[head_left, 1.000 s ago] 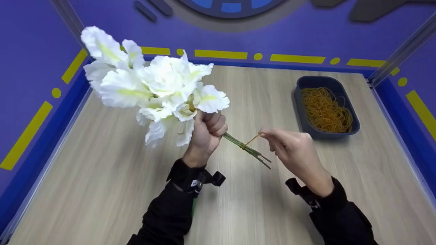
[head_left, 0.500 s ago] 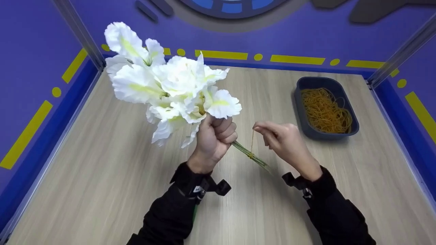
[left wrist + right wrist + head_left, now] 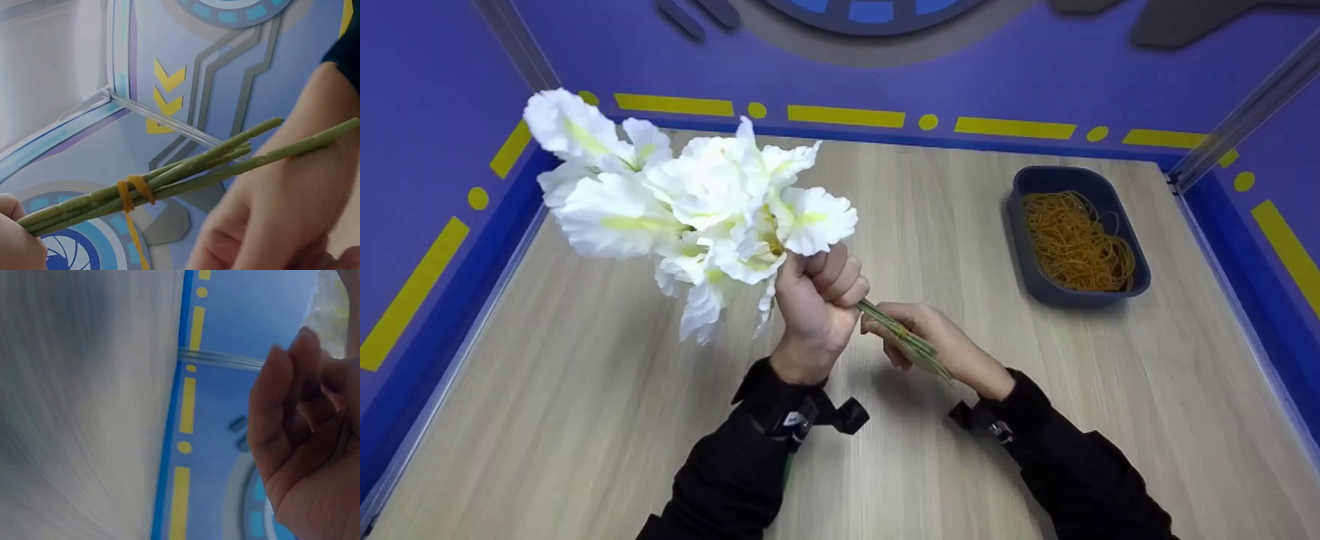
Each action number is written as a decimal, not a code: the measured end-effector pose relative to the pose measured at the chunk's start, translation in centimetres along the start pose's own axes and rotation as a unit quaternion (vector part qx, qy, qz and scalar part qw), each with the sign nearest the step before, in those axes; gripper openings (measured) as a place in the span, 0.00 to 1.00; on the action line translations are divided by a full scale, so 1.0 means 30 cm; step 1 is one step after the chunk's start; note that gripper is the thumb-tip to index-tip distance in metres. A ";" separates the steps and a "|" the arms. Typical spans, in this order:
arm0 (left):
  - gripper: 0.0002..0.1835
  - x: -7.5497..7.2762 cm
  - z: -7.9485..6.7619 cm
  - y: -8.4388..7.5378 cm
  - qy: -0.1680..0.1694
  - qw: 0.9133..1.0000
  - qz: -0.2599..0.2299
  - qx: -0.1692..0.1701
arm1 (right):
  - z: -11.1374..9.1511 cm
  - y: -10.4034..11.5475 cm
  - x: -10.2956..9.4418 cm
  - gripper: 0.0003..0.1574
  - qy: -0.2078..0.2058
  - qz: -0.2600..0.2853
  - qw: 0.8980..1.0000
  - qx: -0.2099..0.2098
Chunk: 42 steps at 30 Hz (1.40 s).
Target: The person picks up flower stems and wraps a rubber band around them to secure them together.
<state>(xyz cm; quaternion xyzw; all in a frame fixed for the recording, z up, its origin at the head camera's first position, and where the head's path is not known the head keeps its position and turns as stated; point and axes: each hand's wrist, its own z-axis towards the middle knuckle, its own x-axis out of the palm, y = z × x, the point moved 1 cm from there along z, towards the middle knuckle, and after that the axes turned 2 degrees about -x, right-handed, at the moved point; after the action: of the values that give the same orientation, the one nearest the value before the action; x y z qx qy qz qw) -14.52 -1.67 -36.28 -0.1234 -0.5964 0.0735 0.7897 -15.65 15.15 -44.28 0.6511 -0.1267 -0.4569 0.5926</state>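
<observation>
Location: the white iris bouquet (image 3: 720,180), apparently artificial, was held tilted above the counter (image 3: 585,412), blooms toward the far L, stems (image 3: 191,166) running down to the R.

Hands: from where I stood, the L hand (image 3: 819,304) was closed in a fist round the upper stems, directly below the blooms. The R hand (image 3: 943,334) was beneath the stem ends w/ fingers curled. A rubber band (image 3: 125,196) was wound round the stems; its free part ran straight down toward the R hand's fingers. Contact pt. was hidden, but the straight run suggested the R hand was gripping it.

Handling (est.): bouquet prob. light for its bulk. Petals looked thin, soft, fabric-like, easily creased; not a suitable grip pt. Stems looked stiff, poss. bendable, w/ a smooth skin liable to slide or twist within the bundle. Rec. hold: all stems together, btwn. blooms and rubber band. Rubber band thin, stretchy, apt to snap back if tension was lost.

Qty:
- Bouquet: 1.
- Stems: min. 3 by visible ends; exact no. unclear.
- Blooms: several, overlapping; no reliable count.
- Wraps on stems: 2 visible.
- Dark tub (image 3: 1072,298): 1, on the counter, far R.
- Loose rubber bands (image 3: 1076,244) in tub: tangled, uncountable.
- Hands: 2.
</observation>
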 end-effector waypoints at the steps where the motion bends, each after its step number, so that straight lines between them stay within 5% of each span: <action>1: 0.26 0.000 0.002 -0.008 0.002 1.000 -0.017 0.007 | 0.002 0.001 0.012 0.10 0.003 0.013 1.000 0.000; 11: 0.23 -0.001 0.023 -0.096 0.007 0.984 -0.159 0.084 | -0.031 0.080 0.115 0.09 -0.046 0.001 0.988 -0.147; 17: 0.24 0.004 0.022 -0.121 0.026 0.977 -0.157 0.146 | -0.057 0.154 0.128 0.07 -0.129 -0.099 0.952 -0.260; 21: 0.24 0.003 0.026 -0.116 0.044 0.978 -0.137 0.150 | -0.077 0.198 0.108 0.06 -0.171 -0.182 0.918 -0.307; 24: 0.23 -0.003 0.029 -0.109 0.054 0.980 -0.133 0.140 | -0.094 0.226 0.076 0.08 -0.205 -0.221 0.899 -0.318; 31: 0.25 -0.004 0.023 -0.108 0.074 0.981 -0.093 0.154 | -0.138 0.287 0.014 0.08 -0.252 -0.262 0.880 -0.306; 36: 0.29 -0.003 0.017 -0.093 0.128 0.984 -0.030 0.120 | -0.158 0.315 -0.018 0.12 -0.277 -0.293 0.865 -0.298; 42: 0.31 0.009 -0.004 -0.072 0.171 0.985 0.028 -0.011 | -0.155 0.307 -0.084 0.13 -0.303 -0.289 0.861 -0.289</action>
<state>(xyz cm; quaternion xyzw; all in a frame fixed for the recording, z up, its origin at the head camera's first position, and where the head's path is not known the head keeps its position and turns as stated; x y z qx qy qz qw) -14.41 -3.69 -35.46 -0.1598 -0.4499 0.0670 0.8761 -10.10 17.53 -35.55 0.2879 0.0317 -0.7986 0.5276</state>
